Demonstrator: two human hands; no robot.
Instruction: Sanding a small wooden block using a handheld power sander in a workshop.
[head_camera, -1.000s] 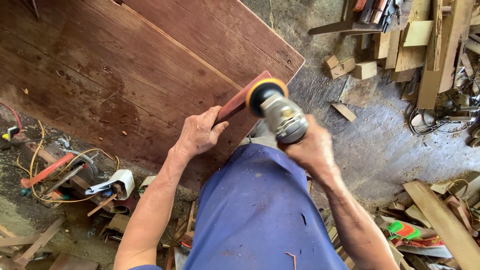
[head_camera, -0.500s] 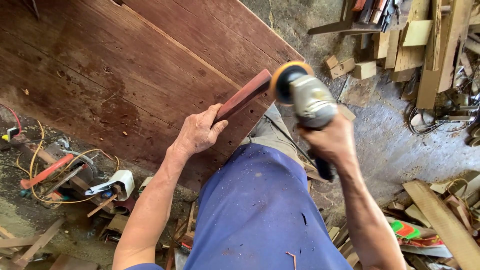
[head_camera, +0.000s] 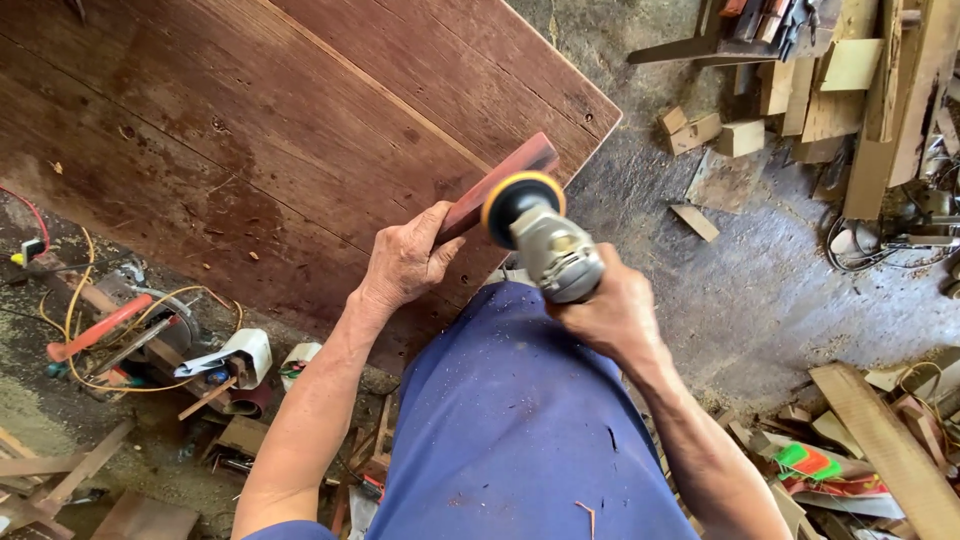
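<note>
My left hand (head_camera: 405, 262) grips the near end of a reddish-brown wooden strip (head_camera: 505, 178) that rests slanted on the edge of a big dark wooden panel (head_camera: 250, 130). In my right hand (head_camera: 612, 312) is a grey angle grinder (head_camera: 555, 252). Its round sanding disc (head_camera: 518, 205), yellow at the rim, sits against the side of the strip near its middle. My thigh in blue shorts (head_camera: 520, 430) lies right below both hands.
Wood offcuts and planks (head_camera: 800, 80) are piled at the upper right, more planks (head_camera: 880, 440) at the lower right. A tangle of cords, a red-handled tool (head_camera: 100, 325) and scraps lie on the floor at the left. Grey concrete floor (head_camera: 760, 290) shows to the right.
The grinder swung out to the right of the strip half a second ago and has now come back left onto it. My left hand has kept its hold on the strip.
</note>
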